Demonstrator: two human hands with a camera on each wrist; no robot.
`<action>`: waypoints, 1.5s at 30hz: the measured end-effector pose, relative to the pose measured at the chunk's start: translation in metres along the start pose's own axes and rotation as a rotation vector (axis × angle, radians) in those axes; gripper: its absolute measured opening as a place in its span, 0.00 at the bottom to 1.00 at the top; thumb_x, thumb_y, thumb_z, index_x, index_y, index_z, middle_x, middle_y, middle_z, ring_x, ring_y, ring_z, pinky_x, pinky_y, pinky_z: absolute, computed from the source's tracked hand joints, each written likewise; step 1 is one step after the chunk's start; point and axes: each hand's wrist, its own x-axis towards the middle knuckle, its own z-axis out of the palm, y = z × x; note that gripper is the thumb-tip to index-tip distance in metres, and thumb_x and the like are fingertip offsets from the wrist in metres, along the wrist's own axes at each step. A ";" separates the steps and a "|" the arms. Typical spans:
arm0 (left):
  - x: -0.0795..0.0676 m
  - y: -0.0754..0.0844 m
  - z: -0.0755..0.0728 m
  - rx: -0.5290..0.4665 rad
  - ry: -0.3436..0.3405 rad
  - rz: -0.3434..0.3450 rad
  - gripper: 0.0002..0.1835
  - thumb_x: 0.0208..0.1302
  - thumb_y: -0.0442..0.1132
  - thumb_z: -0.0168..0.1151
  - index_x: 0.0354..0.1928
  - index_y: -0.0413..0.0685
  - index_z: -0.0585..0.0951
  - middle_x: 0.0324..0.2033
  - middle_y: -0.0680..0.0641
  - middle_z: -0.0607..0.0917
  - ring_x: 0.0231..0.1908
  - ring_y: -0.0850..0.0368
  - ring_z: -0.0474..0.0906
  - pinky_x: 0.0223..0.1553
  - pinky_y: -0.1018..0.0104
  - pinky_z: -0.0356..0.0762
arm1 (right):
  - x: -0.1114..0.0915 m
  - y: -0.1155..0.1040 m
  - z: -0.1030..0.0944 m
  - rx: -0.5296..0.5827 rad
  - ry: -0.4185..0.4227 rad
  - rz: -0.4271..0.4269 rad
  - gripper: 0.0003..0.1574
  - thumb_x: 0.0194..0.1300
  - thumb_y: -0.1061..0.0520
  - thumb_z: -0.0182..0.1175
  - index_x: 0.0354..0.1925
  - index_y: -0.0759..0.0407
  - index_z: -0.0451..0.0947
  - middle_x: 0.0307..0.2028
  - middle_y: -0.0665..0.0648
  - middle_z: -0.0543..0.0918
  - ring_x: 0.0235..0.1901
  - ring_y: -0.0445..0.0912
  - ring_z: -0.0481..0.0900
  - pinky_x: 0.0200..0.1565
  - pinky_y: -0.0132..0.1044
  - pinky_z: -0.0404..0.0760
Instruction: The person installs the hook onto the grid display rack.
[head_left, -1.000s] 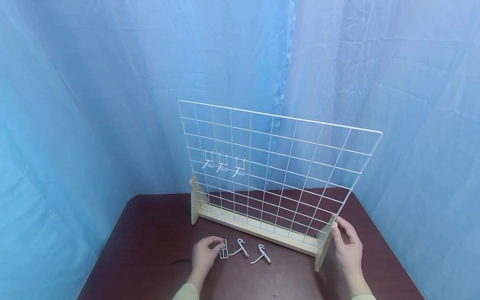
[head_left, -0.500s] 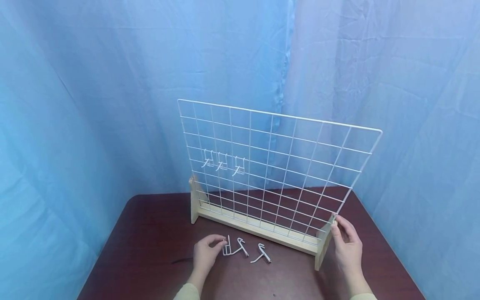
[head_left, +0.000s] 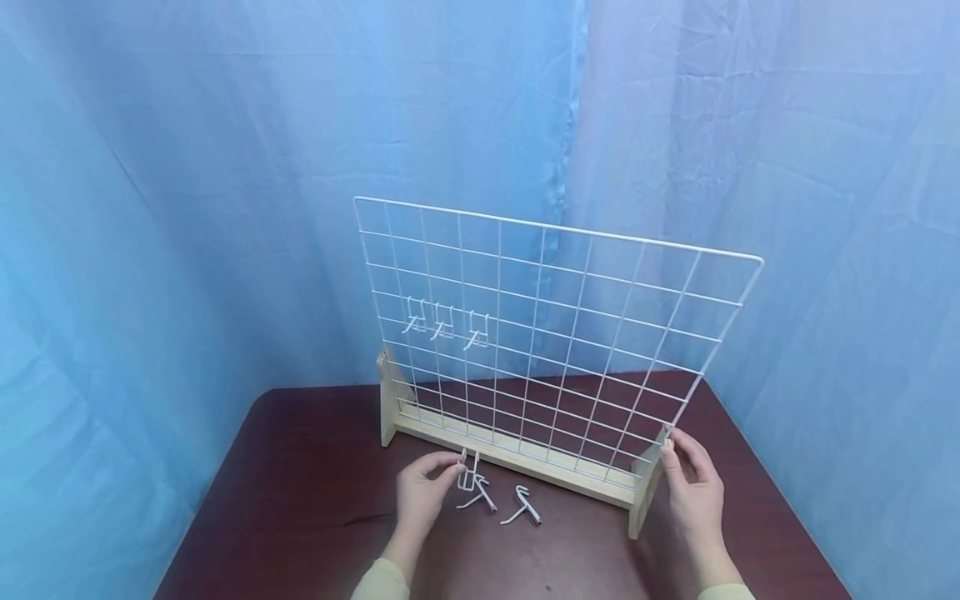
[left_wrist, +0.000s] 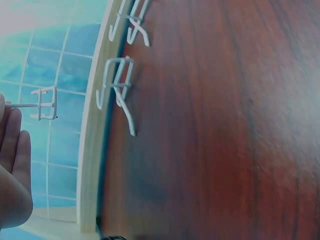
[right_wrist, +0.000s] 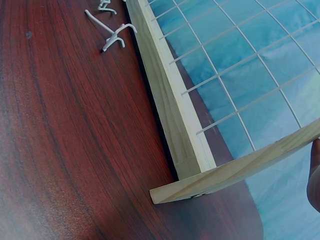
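In the head view my left hand (head_left: 422, 496) pinches a white wire hook (head_left: 469, 481) by its prong, raised in front of the stand's base. The left wrist view shows that hook (left_wrist: 47, 104) sticking out from the fingertips, its rectangular back away from the hand. My right hand (head_left: 696, 492) grips the top of the right wooden end piece (head_left: 645, 492), thumb in front. A white wire grid panel (head_left: 573, 337) stands upright in the wooden base (head_left: 517, 457). Three white hooks hang on the grid's left part, among them one hook (head_left: 476, 332) furthest right.
Two loose hooks lie on the dark red table (head_left: 315, 467) before the base: one hook (head_left: 480, 494) close under the left hand's hook, another hook (head_left: 528, 507) to its right. A thin black strip (head_left: 369, 518) lies left of my left hand. Blue curtains (head_left: 300, 167) surround the table.
My left hand has lifted the hook off the table and moved it up and to the right, turning its prongs upward. The right hand keeps its grip on the end piece.
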 end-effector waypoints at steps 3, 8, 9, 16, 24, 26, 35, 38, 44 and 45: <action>0.002 0.006 0.002 0.007 0.009 0.012 0.07 0.52 0.35 0.76 0.34 0.49 0.89 0.32 0.57 0.89 0.38 0.61 0.85 0.48 0.60 0.80 | -0.001 -0.003 0.000 0.007 -0.002 -0.004 0.21 0.70 0.73 0.54 0.60 0.74 0.72 0.53 0.42 0.77 0.51 0.33 0.77 0.52 0.20 0.74; 0.007 0.015 0.005 -0.005 0.030 0.049 0.06 0.52 0.34 0.76 0.34 0.49 0.89 0.33 0.55 0.89 0.37 0.60 0.85 0.46 0.61 0.81 | -0.001 -0.003 0.000 -0.012 -0.001 -0.004 0.21 0.70 0.72 0.54 0.61 0.73 0.72 0.53 0.42 0.77 0.51 0.33 0.76 0.52 0.19 0.74; 0.008 0.017 0.006 -0.016 0.033 0.052 0.06 0.53 0.33 0.76 0.34 0.48 0.89 0.33 0.55 0.89 0.38 0.60 0.85 0.46 0.61 0.81 | -0.001 -0.002 0.000 -0.016 0.000 -0.003 0.21 0.70 0.72 0.54 0.61 0.72 0.72 0.53 0.41 0.77 0.51 0.33 0.76 0.52 0.19 0.74; 0.015 0.031 0.010 -0.067 0.053 0.071 0.05 0.54 0.34 0.75 0.35 0.45 0.89 0.34 0.54 0.89 0.40 0.57 0.85 0.48 0.62 0.81 | -0.003 -0.008 0.001 -0.023 -0.007 -0.003 0.21 0.70 0.71 0.54 0.61 0.72 0.72 0.53 0.40 0.77 0.51 0.32 0.76 0.51 0.18 0.73; 0.023 0.065 0.014 -0.112 0.105 0.098 0.06 0.52 0.26 0.73 0.33 0.39 0.88 0.32 0.46 0.89 0.37 0.53 0.86 0.40 0.71 0.81 | -0.008 -0.024 0.004 -0.010 -0.010 -0.021 0.20 0.70 0.71 0.54 0.60 0.74 0.73 0.51 0.40 0.77 0.50 0.32 0.76 0.50 0.18 0.74; 0.023 0.079 0.011 -0.129 0.108 0.125 0.06 0.52 0.24 0.73 0.33 0.36 0.88 0.32 0.43 0.89 0.36 0.51 0.86 0.38 0.72 0.82 | -0.006 -0.020 0.004 -0.010 -0.007 -0.017 0.20 0.70 0.71 0.54 0.60 0.73 0.73 0.52 0.41 0.77 0.50 0.32 0.76 0.50 0.19 0.74; 0.032 0.112 0.009 -0.216 0.115 0.185 0.06 0.53 0.22 0.70 0.34 0.32 0.86 0.33 0.39 0.88 0.36 0.46 0.86 0.42 0.68 0.83 | 0.000 0.002 0.000 -0.025 -0.008 0.002 0.22 0.71 0.69 0.55 0.62 0.69 0.73 0.54 0.41 0.76 0.51 0.32 0.76 0.51 0.18 0.73; 0.036 0.119 0.011 -0.234 0.131 0.197 0.06 0.53 0.22 0.71 0.34 0.31 0.86 0.33 0.39 0.88 0.36 0.49 0.86 0.40 0.70 0.83 | -0.001 0.002 -0.001 -0.012 -0.008 -0.007 0.22 0.71 0.70 0.55 0.61 0.70 0.73 0.54 0.41 0.76 0.51 0.32 0.76 0.51 0.18 0.73; 0.049 0.115 0.022 -0.271 0.162 0.252 0.07 0.51 0.22 0.72 0.34 0.33 0.87 0.32 0.40 0.89 0.35 0.49 0.86 0.37 0.72 0.82 | -0.001 0.002 -0.001 -0.030 -0.018 -0.049 0.22 0.70 0.72 0.54 0.61 0.71 0.73 0.54 0.41 0.76 0.51 0.33 0.75 0.52 0.17 0.71; 0.052 0.114 0.024 -0.282 0.164 0.264 0.07 0.51 0.22 0.72 0.34 0.34 0.87 0.32 0.41 0.89 0.35 0.47 0.86 0.38 0.71 0.82 | -0.001 0.002 -0.001 -0.041 -0.017 -0.051 0.22 0.70 0.71 0.54 0.61 0.71 0.73 0.54 0.41 0.76 0.51 0.33 0.75 0.52 0.17 0.71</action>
